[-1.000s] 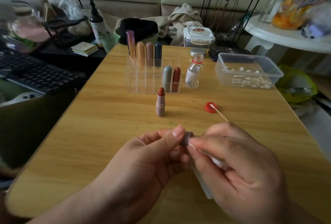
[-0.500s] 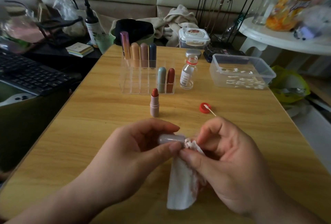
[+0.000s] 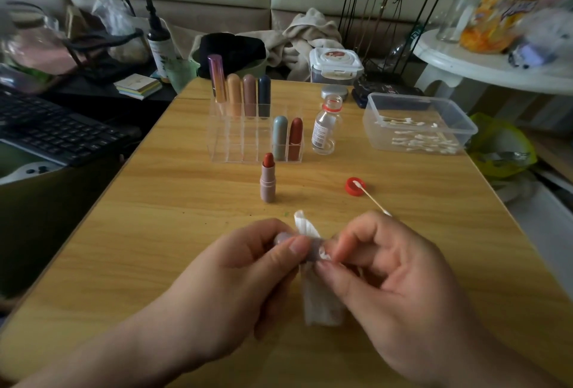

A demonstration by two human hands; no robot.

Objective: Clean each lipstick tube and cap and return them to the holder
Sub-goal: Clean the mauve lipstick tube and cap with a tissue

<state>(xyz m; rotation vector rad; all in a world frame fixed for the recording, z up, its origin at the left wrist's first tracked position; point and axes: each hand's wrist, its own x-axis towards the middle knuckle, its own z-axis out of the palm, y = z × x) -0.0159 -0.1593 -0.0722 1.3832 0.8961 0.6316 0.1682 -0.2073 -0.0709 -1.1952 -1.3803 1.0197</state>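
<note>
Nearest you, your left hand (image 3: 242,276) has the pale lipstick cap (image 3: 313,252) lying sideways, its fingers (image 3: 263,234) and thumb pinching it tight. Your right hand (image 3: 393,279) meets it from 3 o'clock, fingers (image 3: 347,243) curled around a white wipe (image 3: 322,304) pressed against the cap's right-hand end. One twist of wipe pokes up at 12, the rest hangs toward 6 over the counter (image 3: 155,232). Just past your hands at 12 o'clock, the uncapped lipstick tube (image 3: 267,181) stands upright on its own, red bullet showing. At 1 o'clock a red bottle lid (image 3: 350,191) lies flat with a cotton swab (image 3: 370,198) resting across it. Farther on at 12, the clear holder (image 3: 242,139) carries six capped lipsticks (image 3: 280,136): four along the back row, two at front right. Just beside it at 1 o'clock stands an open little bottle (image 3: 324,129), and at 2 a clear tub (image 3: 418,102) of swabs
</note>
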